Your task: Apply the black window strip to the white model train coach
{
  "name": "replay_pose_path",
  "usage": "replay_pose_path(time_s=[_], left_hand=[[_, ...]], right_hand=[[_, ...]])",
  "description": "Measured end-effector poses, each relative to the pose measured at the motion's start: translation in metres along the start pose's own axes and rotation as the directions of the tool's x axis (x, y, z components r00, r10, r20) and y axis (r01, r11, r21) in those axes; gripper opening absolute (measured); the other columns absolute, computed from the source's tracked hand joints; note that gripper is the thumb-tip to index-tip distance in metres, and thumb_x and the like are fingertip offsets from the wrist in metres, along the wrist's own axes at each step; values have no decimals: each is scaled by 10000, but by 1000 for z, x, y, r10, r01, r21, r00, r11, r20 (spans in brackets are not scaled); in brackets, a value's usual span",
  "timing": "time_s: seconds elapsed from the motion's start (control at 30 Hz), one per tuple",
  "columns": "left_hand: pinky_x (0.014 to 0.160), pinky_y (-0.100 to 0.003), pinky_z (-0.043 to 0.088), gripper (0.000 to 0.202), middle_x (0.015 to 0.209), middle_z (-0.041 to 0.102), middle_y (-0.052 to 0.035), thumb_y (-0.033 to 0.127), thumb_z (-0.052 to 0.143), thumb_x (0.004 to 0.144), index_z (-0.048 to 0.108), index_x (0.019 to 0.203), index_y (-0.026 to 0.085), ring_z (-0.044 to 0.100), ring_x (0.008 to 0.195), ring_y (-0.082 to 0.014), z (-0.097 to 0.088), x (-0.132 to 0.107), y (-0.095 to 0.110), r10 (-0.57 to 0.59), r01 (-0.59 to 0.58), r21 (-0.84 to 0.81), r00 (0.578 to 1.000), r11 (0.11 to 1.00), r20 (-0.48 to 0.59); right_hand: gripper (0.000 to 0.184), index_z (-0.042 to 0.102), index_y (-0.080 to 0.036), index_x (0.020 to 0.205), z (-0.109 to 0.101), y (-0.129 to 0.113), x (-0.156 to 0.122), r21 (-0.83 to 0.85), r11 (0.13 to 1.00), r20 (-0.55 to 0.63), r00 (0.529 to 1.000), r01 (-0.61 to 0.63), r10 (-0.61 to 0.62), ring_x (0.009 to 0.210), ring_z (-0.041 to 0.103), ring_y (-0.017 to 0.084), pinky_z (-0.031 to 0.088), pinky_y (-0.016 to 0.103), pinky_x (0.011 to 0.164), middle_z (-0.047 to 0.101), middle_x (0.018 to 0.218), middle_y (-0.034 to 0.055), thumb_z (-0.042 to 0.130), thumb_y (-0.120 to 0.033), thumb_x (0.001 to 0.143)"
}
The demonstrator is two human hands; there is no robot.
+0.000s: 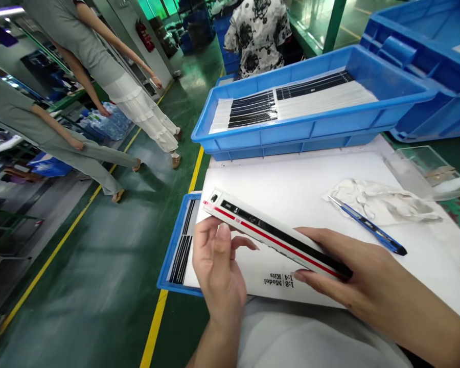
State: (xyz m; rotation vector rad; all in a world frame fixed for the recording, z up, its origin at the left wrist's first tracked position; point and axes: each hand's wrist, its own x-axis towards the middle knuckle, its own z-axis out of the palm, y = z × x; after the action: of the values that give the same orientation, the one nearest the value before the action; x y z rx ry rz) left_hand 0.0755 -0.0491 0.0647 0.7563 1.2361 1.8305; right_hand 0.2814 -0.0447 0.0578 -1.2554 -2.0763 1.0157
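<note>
A long white strip [270, 232] with a black band and a red stripe is held level above a white sheet [310, 189] printed "Model Kits". My left hand [216, 266] is closed round its near left end, thumb up against the edge. At the strip's right end my right hand [352, 273] grips it, fingers wrapped under and over.
A blue pen-like tool [368, 226] lies on a crumpled white cloth [379, 204] at right. A blue tray [310, 102] of several strips stands behind; another blue tray [176, 250] sits low at left. Blue crates [437, 51] at back right. People stand in the aisle [99, 220] on the left.
</note>
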Motion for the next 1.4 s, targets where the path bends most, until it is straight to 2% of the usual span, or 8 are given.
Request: replay_pose_path(time_s=[0.13,0.2,0.37,0.57,0.73,0.93,1.17,1.4], left_hand=[[852,-234,634,243,947,796,-55,421,827,892,794,1001,206,760,955,-176,5,-6,-3,-72,72,-22,997,997,-23],[904,-213,615,256,1033,821,-62,405,851,873,819,1047,221,764,1018,-172,6,-8,-3,-111,110,-45,994,993,-24],[866,-153,596,233,1089,834,-47,370,857,872,842,1065,242,770,974,-131,6,-8,0,-149,148,-53,989,987,-15],[877,-169,606,259,1102,837,-51,352,892,828,852,1053,230,779,1014,-167,3,-8,0,-169,168,-22,985,985,-42],[859,-185,619,325,1166,828,-60,338,892,826,836,1127,229,781,1004,-173,0,-8,-2,-199,200,1,978,980,-68],[896,-295,650,401,1199,818,-93,395,870,846,813,1200,216,784,1070,-258,1,-8,-3,-225,227,32,973,973,-45],[892,-242,633,408,1217,815,-67,400,889,825,813,1195,247,783,1080,-226,0,-10,-5,-250,251,11,966,968,-60],[921,-365,646,424,1103,834,-98,440,888,813,816,1172,225,783,1072,-293,12,-11,-4,-278,278,-13,960,961,-21]], right_hand=[[383,522,-342,1399,3,9,-7,-84,992,7,996,90,-90,947,754,187,612,260,761,741,1125,-14,660,-440,1056],[387,511,-328,1409,4,10,-8,-90,991,19,995,96,-95,966,758,196,626,267,779,739,1139,3,649,-437,1064],[396,510,-298,1421,4,10,-7,-53,997,48,997,55,-52,1013,757,217,645,290,806,735,1198,40,646,-401,1063],[367,542,-290,1389,10,12,-9,33,999,27,1000,8,-9,1007,749,227,636,307,830,735,1194,42,651,-398,1056],[368,563,-283,1386,16,14,-10,99,995,10,1000,-29,28,995,740,246,626,327,833,731,1194,63,645,-415,1052],[373,562,-283,1391,16,18,-10,117,993,21,999,-29,27,1028,741,238,632,302,819,725,1223,73,667,-374,1045],[380,562,-299,1396,22,22,-11,146,989,-24,999,-26,30,1005,753,243,639,319,847,729,1225,63,657,-400,1042],[369,564,-295,1381,24,25,-10,138,990,-27,1000,-11,15,1007,739,229,623,302,853,729,1196,50,662,-381,1036]])
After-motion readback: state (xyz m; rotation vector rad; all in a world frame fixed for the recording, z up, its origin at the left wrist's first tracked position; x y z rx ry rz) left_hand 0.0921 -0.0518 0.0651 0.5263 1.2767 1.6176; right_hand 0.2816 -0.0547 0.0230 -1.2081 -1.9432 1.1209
